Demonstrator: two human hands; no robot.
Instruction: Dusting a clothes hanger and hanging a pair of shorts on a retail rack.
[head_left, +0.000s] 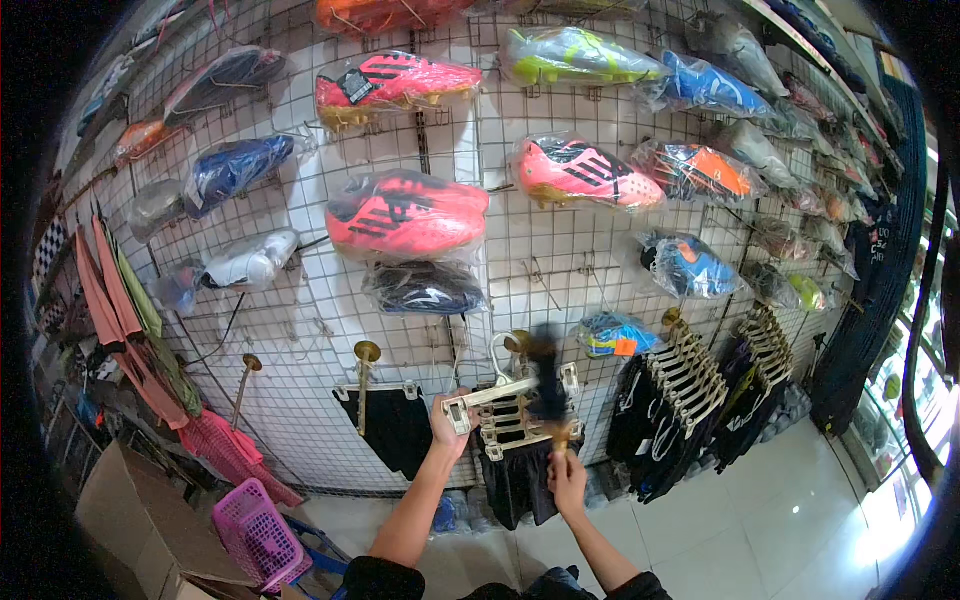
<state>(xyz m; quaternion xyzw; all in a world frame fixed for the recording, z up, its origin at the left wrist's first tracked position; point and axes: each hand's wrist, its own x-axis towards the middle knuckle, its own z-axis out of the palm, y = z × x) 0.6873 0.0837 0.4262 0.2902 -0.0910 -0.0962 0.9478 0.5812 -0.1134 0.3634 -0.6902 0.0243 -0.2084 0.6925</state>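
My left hand grips the clip end of a pale plastic clip hanger, tilted out from a row of similar hangers. Black shorts hang from that row. In my right hand is the light-coloured handle of a brush. Its dark head is blurred and stands upright in front of the hangers' right end, hiding part of them. A peg with a round brass-coloured end shows behind the hanger's hook.
A wire grid wall bears football boots in clear plastic, including a pink boot. Black garments hang at right, and another pair of shorts at left. A pink plastic basket and cardboard box stand lower left.
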